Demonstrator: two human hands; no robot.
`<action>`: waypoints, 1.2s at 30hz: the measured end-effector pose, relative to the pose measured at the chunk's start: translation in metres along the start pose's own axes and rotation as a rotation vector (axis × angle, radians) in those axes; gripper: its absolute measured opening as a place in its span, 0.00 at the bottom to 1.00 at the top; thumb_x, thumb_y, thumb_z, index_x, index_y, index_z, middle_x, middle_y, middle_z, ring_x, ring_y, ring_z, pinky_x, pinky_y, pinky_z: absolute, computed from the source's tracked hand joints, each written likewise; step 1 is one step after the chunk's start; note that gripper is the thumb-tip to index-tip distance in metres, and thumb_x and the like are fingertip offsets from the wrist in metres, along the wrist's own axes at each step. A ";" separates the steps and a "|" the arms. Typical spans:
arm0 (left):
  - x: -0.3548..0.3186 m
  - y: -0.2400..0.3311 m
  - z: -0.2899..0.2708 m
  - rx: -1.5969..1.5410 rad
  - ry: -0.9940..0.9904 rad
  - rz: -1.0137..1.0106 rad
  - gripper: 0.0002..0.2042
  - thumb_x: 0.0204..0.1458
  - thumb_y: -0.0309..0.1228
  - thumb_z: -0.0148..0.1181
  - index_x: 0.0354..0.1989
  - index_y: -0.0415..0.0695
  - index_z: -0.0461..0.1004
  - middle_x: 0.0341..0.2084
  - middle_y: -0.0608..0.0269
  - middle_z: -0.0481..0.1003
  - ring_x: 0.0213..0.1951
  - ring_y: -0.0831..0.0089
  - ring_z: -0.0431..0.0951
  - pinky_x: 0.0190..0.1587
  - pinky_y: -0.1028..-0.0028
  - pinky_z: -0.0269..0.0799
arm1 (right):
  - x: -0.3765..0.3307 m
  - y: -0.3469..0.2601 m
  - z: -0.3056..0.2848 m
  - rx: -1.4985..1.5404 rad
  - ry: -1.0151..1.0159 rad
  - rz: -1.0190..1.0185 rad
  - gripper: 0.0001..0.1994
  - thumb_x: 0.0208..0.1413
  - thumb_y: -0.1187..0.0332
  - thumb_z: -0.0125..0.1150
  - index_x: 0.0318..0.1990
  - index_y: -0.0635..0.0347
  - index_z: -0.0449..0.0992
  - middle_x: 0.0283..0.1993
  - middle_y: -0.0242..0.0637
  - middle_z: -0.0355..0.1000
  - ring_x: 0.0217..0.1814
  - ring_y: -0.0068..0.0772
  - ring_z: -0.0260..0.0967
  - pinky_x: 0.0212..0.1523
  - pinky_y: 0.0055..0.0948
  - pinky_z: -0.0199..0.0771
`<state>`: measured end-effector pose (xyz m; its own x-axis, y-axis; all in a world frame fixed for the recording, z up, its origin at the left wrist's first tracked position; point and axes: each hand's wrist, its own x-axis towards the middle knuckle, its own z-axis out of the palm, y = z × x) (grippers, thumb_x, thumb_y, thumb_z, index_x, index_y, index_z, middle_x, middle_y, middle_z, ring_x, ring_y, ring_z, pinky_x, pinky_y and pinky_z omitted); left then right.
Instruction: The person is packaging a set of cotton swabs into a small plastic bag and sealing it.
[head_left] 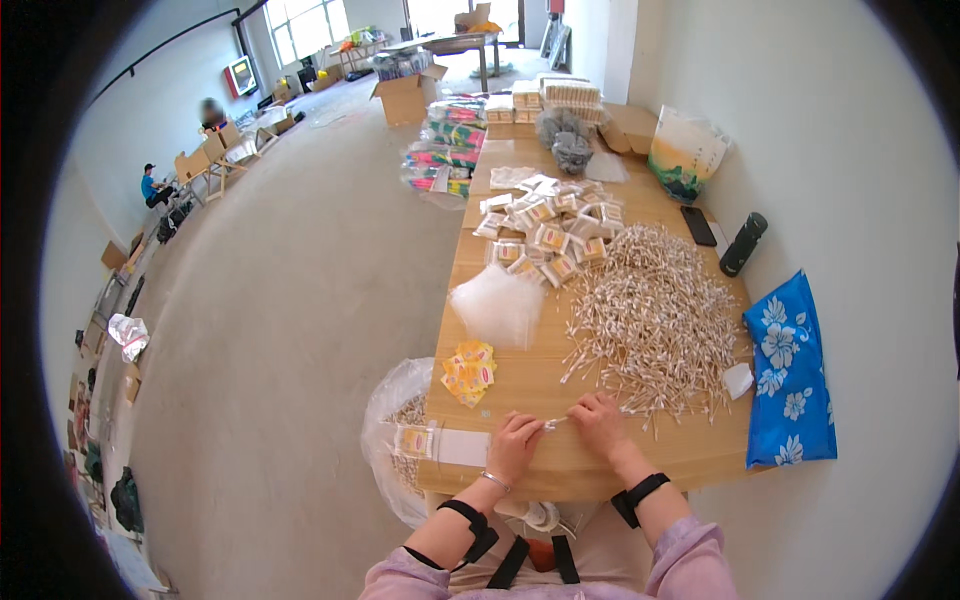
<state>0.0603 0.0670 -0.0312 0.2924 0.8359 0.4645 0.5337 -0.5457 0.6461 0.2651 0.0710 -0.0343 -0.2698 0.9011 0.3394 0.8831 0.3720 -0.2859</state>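
My left hand (515, 442) and my right hand (600, 420) meet over the near edge of a long wooden table (560, 470). Both pinch a small bunch of white cotton swabs (556, 423) between them. A big loose heap of cotton swabs (655, 315) lies just beyond my right hand. A stack of small clear plastic bags (500, 303) sits ahead of my left hand, with a little pile of yellow and red paper labels (470, 372) beside it. A filled clear packet (440, 443) lies left of my left hand.
Several filled packets (550, 225) cover the table's middle. Further back are boxes of swabs (560, 95) and colourful packages (445, 150). A blue flowered bag (790, 370), black bottle (742, 244) and phone (698, 225) sit right. A plastic sack (395, 430) hangs left. People sit far left.
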 end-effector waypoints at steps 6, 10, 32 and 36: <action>0.003 -0.001 0.000 -0.006 0.024 -0.021 0.05 0.45 0.27 0.63 0.31 0.42 0.79 0.30 0.60 0.76 0.39 0.61 0.73 0.44 0.67 0.71 | 0.002 0.006 -0.010 -0.053 0.017 0.076 0.04 0.49 0.68 0.55 0.32 0.51 0.75 0.34 0.31 0.69 0.42 0.36 0.66 0.45 0.35 0.67; 0.003 -0.002 -0.002 -0.001 0.024 -0.029 0.04 0.45 0.27 0.63 0.30 0.43 0.79 0.29 0.61 0.76 0.39 0.62 0.74 0.44 0.67 0.71 | 0.004 0.010 -0.014 -0.065 0.075 0.065 0.01 0.47 0.70 0.59 0.27 0.54 0.74 0.32 0.33 0.69 0.41 0.39 0.66 0.43 0.36 0.67; 0.005 -0.002 0.000 0.025 -0.104 0.078 0.10 0.45 0.30 0.64 0.36 0.42 0.75 0.37 0.59 0.74 0.45 0.58 0.71 0.54 0.62 0.66 | 0.085 -0.020 0.013 -0.104 0.049 0.701 0.18 0.53 0.59 0.57 0.45 0.63 0.70 0.48 0.47 0.66 0.54 0.48 0.64 0.51 0.43 0.68; 0.008 0.007 -0.004 0.039 -0.086 0.095 0.10 0.44 0.30 0.64 0.35 0.43 0.76 0.36 0.60 0.74 0.44 0.59 0.71 0.52 0.63 0.67 | 0.064 0.001 0.036 -0.059 0.135 0.598 0.11 0.54 0.67 0.52 0.40 0.62 0.73 0.44 0.46 0.69 0.50 0.49 0.67 0.49 0.43 0.68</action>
<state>0.0635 0.0696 -0.0203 0.4094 0.7833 0.4677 0.5299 -0.6215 0.5770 0.2350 0.1372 -0.0449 0.3260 0.9124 0.2473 0.8874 -0.2051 -0.4128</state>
